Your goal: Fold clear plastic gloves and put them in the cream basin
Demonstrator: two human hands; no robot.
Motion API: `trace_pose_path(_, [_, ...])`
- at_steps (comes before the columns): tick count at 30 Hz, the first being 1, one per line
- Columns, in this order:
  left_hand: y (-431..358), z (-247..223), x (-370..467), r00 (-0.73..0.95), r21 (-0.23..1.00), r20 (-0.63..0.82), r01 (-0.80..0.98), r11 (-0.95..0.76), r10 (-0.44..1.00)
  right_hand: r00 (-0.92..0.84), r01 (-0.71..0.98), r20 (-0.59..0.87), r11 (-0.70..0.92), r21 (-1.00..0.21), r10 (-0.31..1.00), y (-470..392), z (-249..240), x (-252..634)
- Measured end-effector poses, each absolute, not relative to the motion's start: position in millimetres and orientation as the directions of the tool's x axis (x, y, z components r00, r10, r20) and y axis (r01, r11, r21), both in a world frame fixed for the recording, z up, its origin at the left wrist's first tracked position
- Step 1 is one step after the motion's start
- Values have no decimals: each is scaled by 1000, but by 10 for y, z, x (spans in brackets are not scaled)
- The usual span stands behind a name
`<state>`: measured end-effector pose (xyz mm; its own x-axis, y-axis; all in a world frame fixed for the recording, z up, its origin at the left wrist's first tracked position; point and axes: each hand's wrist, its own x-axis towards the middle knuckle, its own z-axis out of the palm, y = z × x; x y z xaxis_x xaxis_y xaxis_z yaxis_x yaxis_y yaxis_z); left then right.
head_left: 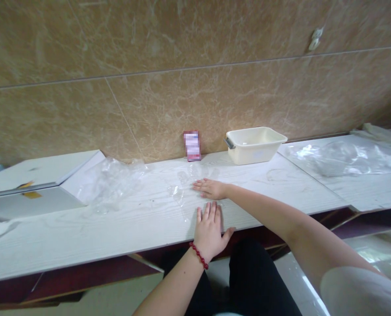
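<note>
A clear plastic bag (177,193) lies flattened on the white wood-grain tabletop (143,228), hard to make out against it. Across its right part rests my right hand (210,188), palm down with fingers stretched to the left. Nearer the front edge, my left hand (210,228) lies flat, fingers pointing away from me and thumb spread to the right. A red bead bracelet (198,256) circles the left wrist. Neither hand grips anything. Behind the bag, a small red and white packet (192,146) leans upright against the wall.
A cream plastic basin (256,147) with a grey handle stands by the wall, right of the packet. Crumpled clear plastic (113,182) lies beside a white box (44,175) on the left. More clear plastic sheeting (343,158) covers the right end. A marbled tile wall (169,101) borders the back.
</note>
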<state>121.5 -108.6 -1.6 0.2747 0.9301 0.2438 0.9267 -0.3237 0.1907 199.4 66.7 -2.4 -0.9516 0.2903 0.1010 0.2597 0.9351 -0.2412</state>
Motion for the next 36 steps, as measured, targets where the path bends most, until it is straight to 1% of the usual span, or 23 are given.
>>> trace_pose_path(3, [-1083,-10,1207,283,200,235,922,-331,930,-952,266,97,944,-194,289,783,-23,1975])
trace_pose_path(7, [-1087,7,1202,282,213,237,918,-333,930,-944,304,80,939,-161,320,955,-12,1925])
trace_pose_path(12, [-1086,9,1200,288,232,229,911,-339,930,-930,349,67,925,-148,361,1164,-16,1847])
trace_pose_path(19, [-1084,35,1184,297,228,189,914,-336,936,-913,402,27,908,-116,408,1434,-15,1763])
trace_pose_path(22, [-1084,48,1175,305,236,175,910,-340,936,-908,413,24,902,-126,419,1531,-8,1738])
trace_pose_path(26, [-1090,45,1172,304,251,171,907,-339,937,-888,443,41,875,-193,458,1628,-36,1719])
trace_pose_path(27, [-1093,44,1173,298,257,171,906,-335,939,-878,451,67,864,-223,475,1646,-48,1721])
trace_pose_path(29, [-1099,46,1175,287,275,176,904,-327,942,-822,481,174,824,-299,543,1674,-64,1736])
trace_pose_path(31, [-1101,51,1173,275,305,189,896,-323,943,-684,540,306,741,-399,663,1679,-52,1763])
trace_pose_path(33, [-1098,51,1165,257,353,211,880,-319,943,-491,597,386,625,-503,781,1649,-2,1788])
trace_pose_path(35, [-1087,35,1149,216,429,240,851,-303,946,-344,629,421,539,-560,839,1564,74,1797])
trace_pose_path(36, [-1079,20,1137,186,479,255,828,-291,949,-307,642,432,520,-564,848,1496,111,1792])
